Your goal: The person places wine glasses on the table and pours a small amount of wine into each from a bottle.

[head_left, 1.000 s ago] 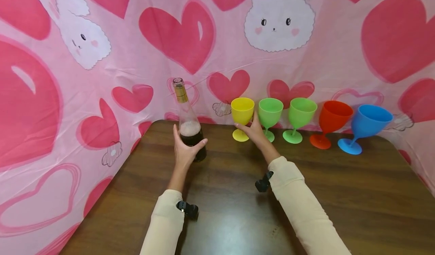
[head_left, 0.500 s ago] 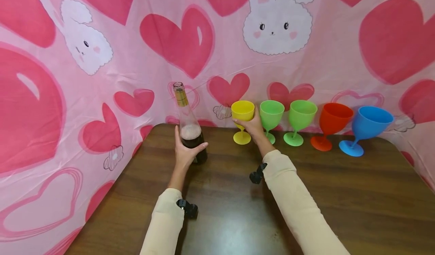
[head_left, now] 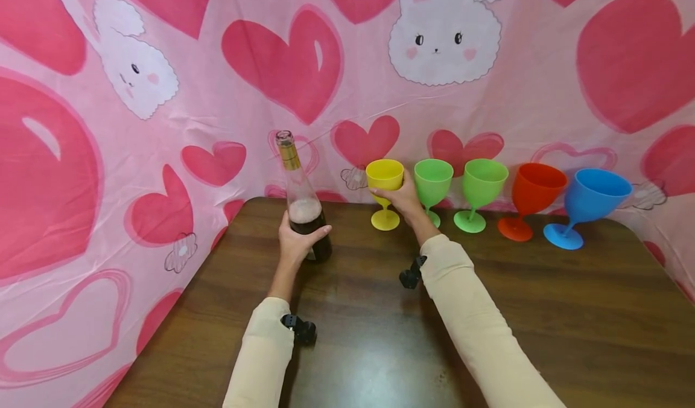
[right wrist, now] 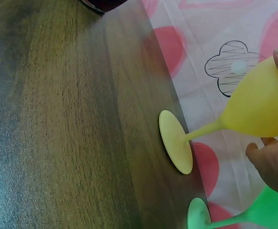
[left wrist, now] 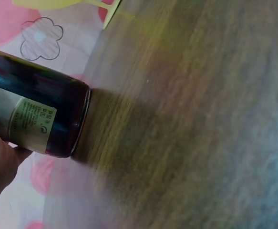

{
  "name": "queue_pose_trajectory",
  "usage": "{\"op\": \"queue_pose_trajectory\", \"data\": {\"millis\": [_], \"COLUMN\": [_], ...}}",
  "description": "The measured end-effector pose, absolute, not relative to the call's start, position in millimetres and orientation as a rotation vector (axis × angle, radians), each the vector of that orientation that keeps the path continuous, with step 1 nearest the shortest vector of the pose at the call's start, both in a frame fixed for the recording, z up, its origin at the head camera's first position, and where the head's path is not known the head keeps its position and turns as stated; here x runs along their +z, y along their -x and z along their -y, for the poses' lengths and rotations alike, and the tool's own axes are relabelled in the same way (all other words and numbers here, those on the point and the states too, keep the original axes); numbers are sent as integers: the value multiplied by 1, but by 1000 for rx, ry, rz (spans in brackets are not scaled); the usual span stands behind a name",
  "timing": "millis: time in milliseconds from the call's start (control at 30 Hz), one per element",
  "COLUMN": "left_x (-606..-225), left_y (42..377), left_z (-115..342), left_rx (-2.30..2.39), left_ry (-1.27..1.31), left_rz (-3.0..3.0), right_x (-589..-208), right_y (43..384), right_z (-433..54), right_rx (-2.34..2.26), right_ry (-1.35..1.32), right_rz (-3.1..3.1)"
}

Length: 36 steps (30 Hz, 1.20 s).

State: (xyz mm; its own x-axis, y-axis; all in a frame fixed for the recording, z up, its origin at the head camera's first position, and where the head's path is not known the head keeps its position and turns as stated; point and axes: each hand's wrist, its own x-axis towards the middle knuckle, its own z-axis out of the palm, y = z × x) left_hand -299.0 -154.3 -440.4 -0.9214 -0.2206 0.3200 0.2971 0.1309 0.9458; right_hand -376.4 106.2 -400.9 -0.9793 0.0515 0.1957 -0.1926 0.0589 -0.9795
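Note:
My left hand (head_left: 295, 242) holds a glass bottle (head_left: 308, 219) around its lower body, thumb across the front. The bottle stands upright on the table, with dark liquid under pale foam, gold foil on its neck and no cap. In the left wrist view, a printed label (left wrist: 26, 121) shows near the bottle's base. My right hand (head_left: 404, 198) grips the bowl of a yellow plastic goblet (head_left: 385, 181), thumb in front and the other fingers mostly hidden behind. The yellow goblet's round foot (right wrist: 176, 142) stands on the wood near the back edge.
To the right of the yellow goblet stand two green goblets (head_left: 433, 181) (head_left: 483, 184), a red goblet (head_left: 534, 191) and a blue goblet (head_left: 594, 197), all along the table's back edge. A pink heart-and-rabbit cloth (head_left: 369, 82) hangs behind the brown wooden table (head_left: 358, 329).
My left fingers have curled in around the bottle from a straighter pose. My right hand has closed around the yellow goblet, which has shifted slightly left, away from the nearest green one.

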Motion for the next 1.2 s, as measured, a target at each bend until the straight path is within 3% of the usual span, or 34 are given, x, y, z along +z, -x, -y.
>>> {"op": "queue_pose_trajectory", "data": {"millis": [700,1200], "left_x": [-440,-420], "left_y": [300,287], "left_z": [154,156], "left_rx": [-1791,-1850], "left_ry": [35,135], "left_rz": [2027,2058], "right_x": [-398,-389], "right_y": [360,308], "right_z": [-104,-132], "right_rx": [2037,2036], "right_ry": [-158,-200], "right_rz": [2175,2159]}}
